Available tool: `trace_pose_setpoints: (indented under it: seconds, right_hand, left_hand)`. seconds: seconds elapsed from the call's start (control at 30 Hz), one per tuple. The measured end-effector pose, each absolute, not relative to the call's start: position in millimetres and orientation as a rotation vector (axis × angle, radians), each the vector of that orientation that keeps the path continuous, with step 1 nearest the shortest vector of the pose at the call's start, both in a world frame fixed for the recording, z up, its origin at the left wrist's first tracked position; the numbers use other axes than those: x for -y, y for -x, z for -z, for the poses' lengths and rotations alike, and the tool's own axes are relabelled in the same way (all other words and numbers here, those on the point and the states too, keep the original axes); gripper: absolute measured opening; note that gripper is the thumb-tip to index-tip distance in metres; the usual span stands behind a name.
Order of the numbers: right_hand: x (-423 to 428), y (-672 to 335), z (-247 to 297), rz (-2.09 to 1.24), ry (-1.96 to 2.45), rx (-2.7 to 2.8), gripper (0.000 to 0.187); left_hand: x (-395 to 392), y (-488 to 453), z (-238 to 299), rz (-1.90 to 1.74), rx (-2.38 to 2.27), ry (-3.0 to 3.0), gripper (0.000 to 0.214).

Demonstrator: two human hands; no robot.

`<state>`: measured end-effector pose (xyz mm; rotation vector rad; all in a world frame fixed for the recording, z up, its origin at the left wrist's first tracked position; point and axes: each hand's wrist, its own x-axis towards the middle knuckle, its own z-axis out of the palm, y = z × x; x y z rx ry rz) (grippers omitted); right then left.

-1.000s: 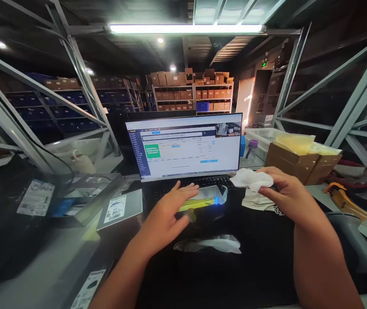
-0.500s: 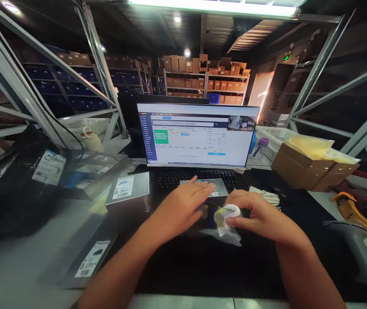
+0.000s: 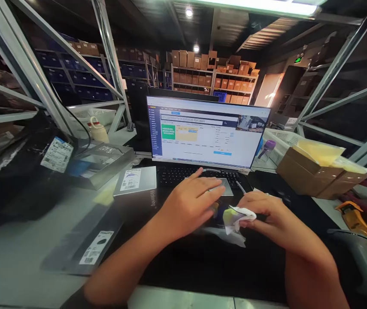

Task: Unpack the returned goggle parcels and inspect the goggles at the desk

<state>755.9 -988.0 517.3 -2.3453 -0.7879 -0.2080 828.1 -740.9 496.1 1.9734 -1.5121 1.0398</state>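
Note:
My left hand (image 3: pixel 192 201) is stretched out palm down over the front of the black keyboard (image 3: pixel 173 177), fingers apart. Its fingertips lie over a flat grey card-like piece (image 3: pixel 226 187); whether they touch it I cannot tell. My right hand (image 3: pixel 268 214) pinches a crumpled white cloth or tissue (image 3: pixel 238 218) with a yellowish patch. Below the cloth a thin translucent sheet (image 3: pixel 230 237) lies on the black mat (image 3: pixel 222 268). Something dark with a yellow spot sits between the hands, too blurred to name.
A lit monitor (image 3: pixel 196 148) stands behind the keyboard. To the left are a labelled grey box (image 3: pixel 147 178), a flat labelled box (image 3: pixel 74 249) and a black bag (image 3: pixel 19 180). Cardboard boxes (image 3: pixel 305 171), a yellow-handled tool (image 3: pixel 360 221) and a grey scanner (image 3: pixel 360 257) are on the right.
The view has shifted, with the scene moving right. The left hand's fingers have spread more. The white cloth has changed shape in my right hand. A yellow highlighted area has appeared on the screen.

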Motion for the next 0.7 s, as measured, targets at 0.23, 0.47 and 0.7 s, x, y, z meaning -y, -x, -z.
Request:
trace_pose_setpoints:
  seconds: [0.23, 0.47, 0.7]
  right_hand:
    - [952, -756, -489, 0.447, 2.530, 0.583, 0.017]
    - [956, -764, -492, 0.311, 2.535, 0.553, 0.012]
    - [952, -768, -487, 0.331, 2.436, 0.588, 0.024]
  left_hand:
    - [756, -820, -487, -1.316, 1.711, -2.027, 0.022]
    - [742, -833, -496, -1.195, 1.641, -2.065, 0.024]
    - [748, -828, -492, -1.192, 1.698, -2.092, 0.023]
